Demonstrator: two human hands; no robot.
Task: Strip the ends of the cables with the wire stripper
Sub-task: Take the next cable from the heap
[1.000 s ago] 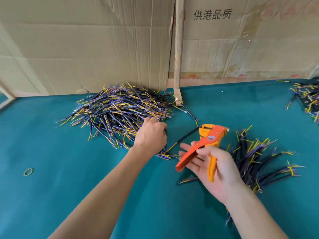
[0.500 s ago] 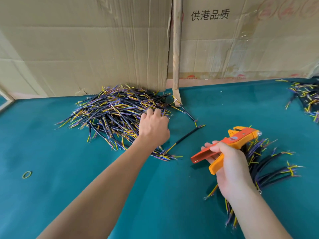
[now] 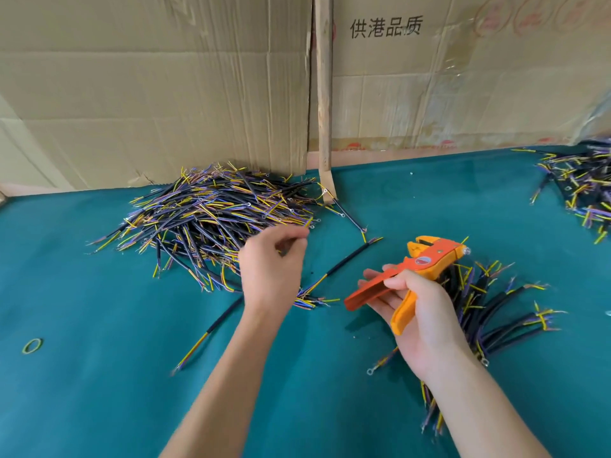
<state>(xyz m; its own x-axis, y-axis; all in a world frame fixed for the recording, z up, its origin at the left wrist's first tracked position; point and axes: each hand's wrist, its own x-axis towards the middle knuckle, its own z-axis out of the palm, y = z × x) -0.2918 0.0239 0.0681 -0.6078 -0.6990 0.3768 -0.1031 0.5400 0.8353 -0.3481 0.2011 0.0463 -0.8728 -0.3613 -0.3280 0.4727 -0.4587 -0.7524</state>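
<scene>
Right hand (image 3: 426, 312) grips the wire stripper (image 3: 410, 276); left hand (image 3: 271, 269) pinches a cable (image 3: 211, 332).

Both forearms bare (no sleeves, rings, watch).

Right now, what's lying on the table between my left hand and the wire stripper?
In the head view, one loose black cable lies slantwise on the green table between the left hand and the wire stripper in the right hand.

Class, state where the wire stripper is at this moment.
In the head view, the wire stripper is right of centre, held in the right hand above the green table, beside the smaller cable pile.
</scene>
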